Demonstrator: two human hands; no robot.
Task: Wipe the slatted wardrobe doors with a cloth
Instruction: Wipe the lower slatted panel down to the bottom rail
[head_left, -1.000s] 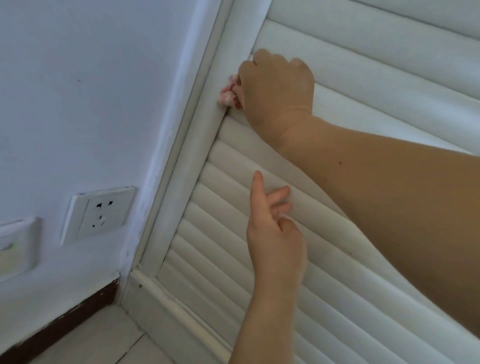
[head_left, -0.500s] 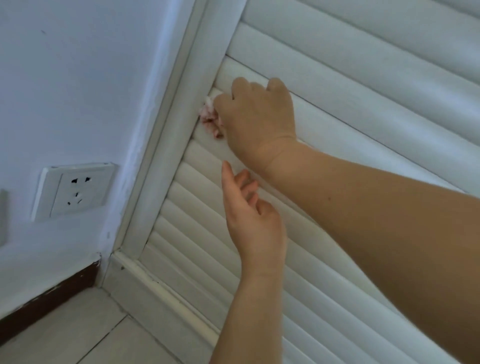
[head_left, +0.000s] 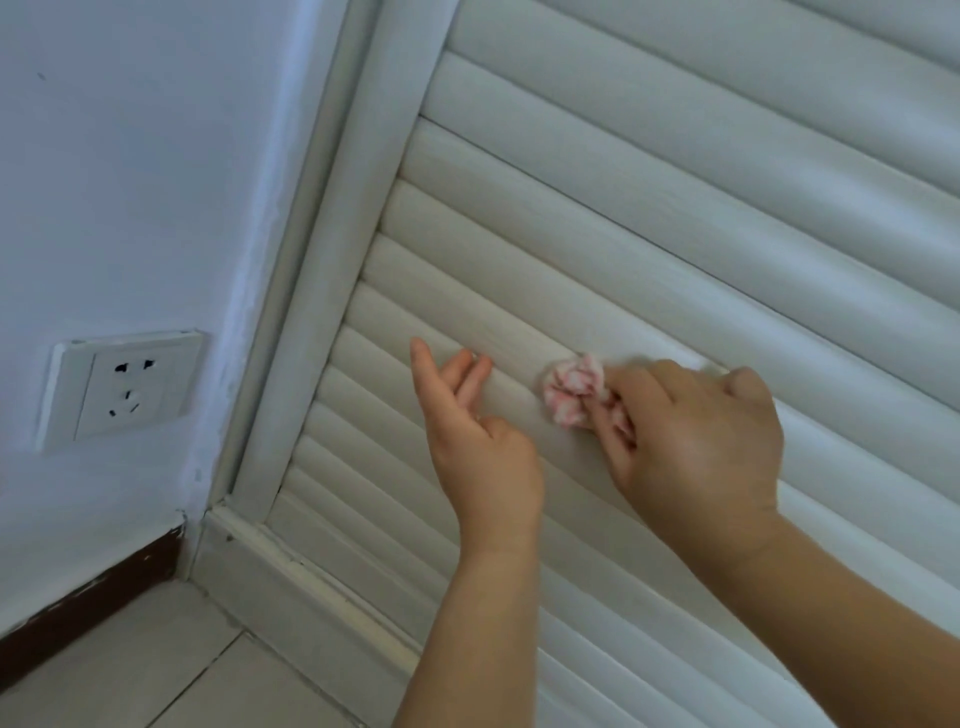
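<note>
At my far left a white wall socket (head_left: 122, 388) sits on the pale wall (head_left: 130, 171), above a dark skirting strip (head_left: 88, 605) and a patch of tiled floor (head_left: 150, 670). Next comes the white door frame (head_left: 311, 291), running slanted down to its bottom rail (head_left: 291, 587). Inside it lies the slatted wardrobe door (head_left: 649, 223), its rounded white slats stacked closely one over another.

My left hand (head_left: 475, 441) is raised in front of the lower slats with the fingers loose and nearly straight, thumb apart, gripping nothing; its fingertips (head_left: 470, 366) are at the slat surface, though I cannot tell whether they touch it.

Just beside it, to the right, is the cloth (head_left: 571, 389), a small bunched wad, white with pink marks, pressed against a slat in the lower half of the door. My right hand (head_left: 685, 441) has its fingers curled round the cloth, pinching it from the right side, knuckles up.
</note>
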